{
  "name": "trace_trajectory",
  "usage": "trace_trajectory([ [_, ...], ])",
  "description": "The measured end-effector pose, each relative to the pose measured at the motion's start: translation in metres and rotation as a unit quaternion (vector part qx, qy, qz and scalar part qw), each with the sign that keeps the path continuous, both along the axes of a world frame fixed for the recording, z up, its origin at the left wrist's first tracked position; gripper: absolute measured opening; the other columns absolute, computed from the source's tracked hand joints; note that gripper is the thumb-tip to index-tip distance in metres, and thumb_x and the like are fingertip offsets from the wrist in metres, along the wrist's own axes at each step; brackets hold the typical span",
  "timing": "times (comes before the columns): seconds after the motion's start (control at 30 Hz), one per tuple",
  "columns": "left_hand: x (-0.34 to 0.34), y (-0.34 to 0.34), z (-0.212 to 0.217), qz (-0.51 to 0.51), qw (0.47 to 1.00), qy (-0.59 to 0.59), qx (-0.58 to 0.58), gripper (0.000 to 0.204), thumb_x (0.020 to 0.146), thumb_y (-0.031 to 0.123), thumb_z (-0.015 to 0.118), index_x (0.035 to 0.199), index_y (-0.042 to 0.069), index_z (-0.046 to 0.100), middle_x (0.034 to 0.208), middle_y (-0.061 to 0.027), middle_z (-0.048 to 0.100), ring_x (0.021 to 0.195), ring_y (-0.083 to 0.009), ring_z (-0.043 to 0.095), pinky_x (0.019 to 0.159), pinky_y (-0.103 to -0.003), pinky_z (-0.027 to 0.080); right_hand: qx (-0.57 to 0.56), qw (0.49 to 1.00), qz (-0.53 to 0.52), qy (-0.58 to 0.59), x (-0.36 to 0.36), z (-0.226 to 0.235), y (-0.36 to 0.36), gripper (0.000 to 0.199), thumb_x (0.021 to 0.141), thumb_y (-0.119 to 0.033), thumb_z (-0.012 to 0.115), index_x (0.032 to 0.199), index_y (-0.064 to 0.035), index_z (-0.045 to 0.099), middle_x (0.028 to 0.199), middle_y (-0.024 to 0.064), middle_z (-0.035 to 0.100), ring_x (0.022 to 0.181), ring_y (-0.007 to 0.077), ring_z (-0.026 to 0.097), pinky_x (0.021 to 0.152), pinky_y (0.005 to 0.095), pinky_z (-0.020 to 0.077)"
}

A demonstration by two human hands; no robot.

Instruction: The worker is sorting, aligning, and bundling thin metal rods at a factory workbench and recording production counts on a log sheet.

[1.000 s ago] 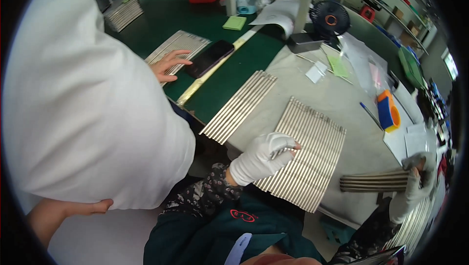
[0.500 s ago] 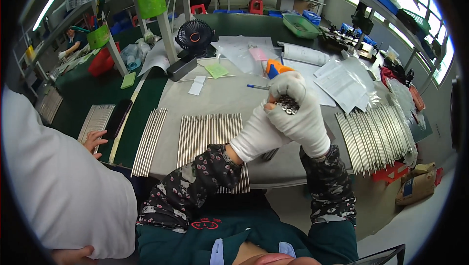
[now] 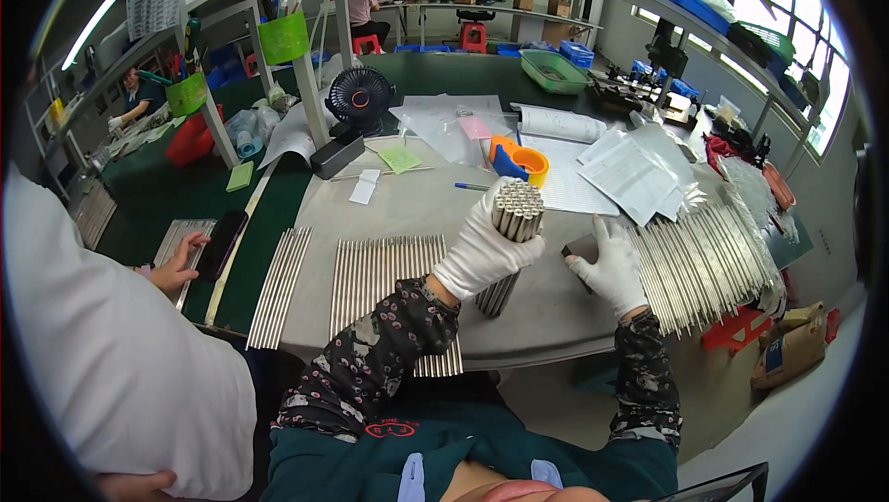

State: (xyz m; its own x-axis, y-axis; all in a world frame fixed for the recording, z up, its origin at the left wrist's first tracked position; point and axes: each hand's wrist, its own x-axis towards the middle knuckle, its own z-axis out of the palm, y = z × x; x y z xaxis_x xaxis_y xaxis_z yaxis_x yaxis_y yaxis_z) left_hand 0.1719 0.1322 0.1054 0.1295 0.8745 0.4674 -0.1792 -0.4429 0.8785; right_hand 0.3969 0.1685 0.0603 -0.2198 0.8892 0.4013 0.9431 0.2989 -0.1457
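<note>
Bundle of metal tubes [image 3: 512, 224] upright above the grey table [image 3: 407, 210], our gloved left hand [image 3: 483, 244] wrapped tight around it — our gloved right hand [image 3: 607, 261] spread flat on the table, fingers open, beside the fanned row of tubes [image 3: 704, 261], another flat row of tubes [image 3: 389, 270] at left.

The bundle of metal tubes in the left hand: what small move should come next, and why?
Probably tap the bundle of metal tubes on the table to even its ends. The left hand holds it upright, its lower end on the table, while the right hand rests flat beside the row of tubes.
</note>
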Motion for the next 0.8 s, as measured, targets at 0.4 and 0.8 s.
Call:
trace_trajectory([
  [0.4,0.003,0.000,0.006,0.006,0.999,0.032,0.005,0.034,0.068,0.001,0.063,0.097,0.006,0.048,0.080,0.0015,0.053,0.073,-0.0068,0.050,0.069,-0.024,0.044,0.065,0.893,0.266,0.358,-0.033,0.099,-0.036,0.038,0.075,-0.011,0.061,0.112,-0.0024,0.058,0.116,0.0157,0.051,0.105,0.0282,0.050,0.090,0.0340,0.0386],
  [0.8,0.002,0.001,0.003,-0.007,1.000,-0.006,0.020,0.034,0.067,0.001,0.063,0.096,0.005,0.047,0.081,0.0011,0.052,0.072,-0.0054,0.048,0.067,-0.023,0.044,-0.020,0.995,0.086,-0.048,-0.028,0.046,0.010,0.035,0.067,-0.027,0.062,0.100,-0.0133,0.065,0.099,0.0137,0.058,0.095,0.0310,0.052,0.085,0.0400,0.0406],
])
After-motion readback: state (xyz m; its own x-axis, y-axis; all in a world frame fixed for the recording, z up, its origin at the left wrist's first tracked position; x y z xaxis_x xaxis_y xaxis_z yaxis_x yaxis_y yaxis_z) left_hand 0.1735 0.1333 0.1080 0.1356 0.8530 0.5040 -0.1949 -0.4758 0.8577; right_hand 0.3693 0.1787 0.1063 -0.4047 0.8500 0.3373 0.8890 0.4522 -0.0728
